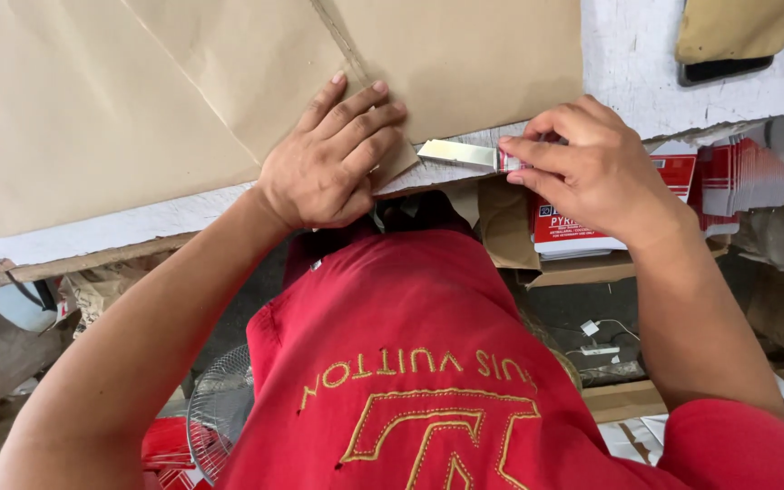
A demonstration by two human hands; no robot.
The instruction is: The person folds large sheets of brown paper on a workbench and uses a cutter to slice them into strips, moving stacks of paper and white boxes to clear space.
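My left hand (330, 154) presses flat on a sheet of brown paper (183, 82) that lies on the white worktable (628, 63), fingers spread along a fold near the table's front edge. My right hand (592, 168) grips the red handle of a knife; its wide metal blade (457, 154) lies flat on the table edge and points left at the corner of the paper, just right of my left fingers. My red shirt fills the lower middle.
Stacks of red and white flat cartons (728, 177) sit on a shelf under the table at right. A dark phone under a tan cover (728, 45) lies at the top right. A fan (220, 408) stands on the floor lower left.
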